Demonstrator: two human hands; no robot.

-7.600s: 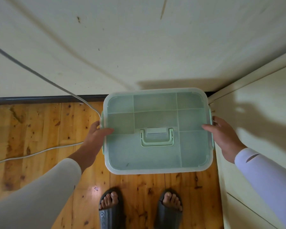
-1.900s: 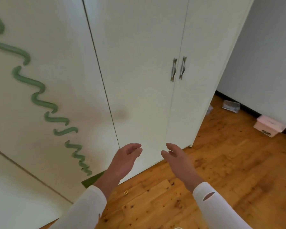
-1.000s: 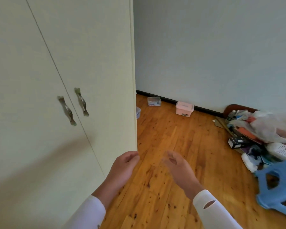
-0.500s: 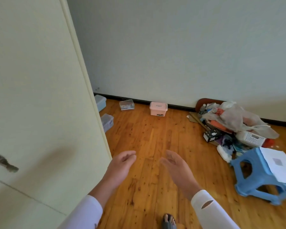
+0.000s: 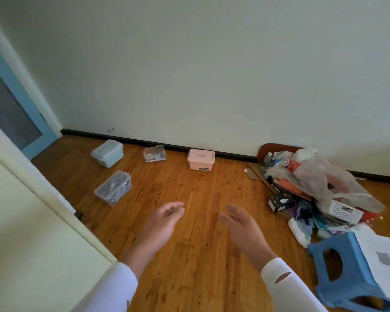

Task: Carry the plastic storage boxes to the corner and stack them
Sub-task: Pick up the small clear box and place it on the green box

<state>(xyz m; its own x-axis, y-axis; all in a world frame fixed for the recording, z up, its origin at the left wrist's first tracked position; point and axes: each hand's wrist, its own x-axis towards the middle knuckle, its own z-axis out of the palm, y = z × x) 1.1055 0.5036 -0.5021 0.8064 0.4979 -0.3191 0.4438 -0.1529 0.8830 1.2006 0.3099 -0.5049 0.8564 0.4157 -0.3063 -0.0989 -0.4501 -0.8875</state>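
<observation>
We are holding our left hand (image 5: 162,224) and right hand (image 5: 241,226) out at lower centre, relaxed and empty. The pale blue box (image 5: 107,153), small clear box (image 5: 154,153), pink box (image 5: 201,159) and clear lidded box (image 5: 113,190) are sitting apart on the wooden floor (image 5: 194,278), middle left.

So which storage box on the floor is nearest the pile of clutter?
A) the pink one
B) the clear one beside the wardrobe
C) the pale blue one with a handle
A: the pink box stands furthest right of the four boxes, closest to the clutter pile.
</observation>
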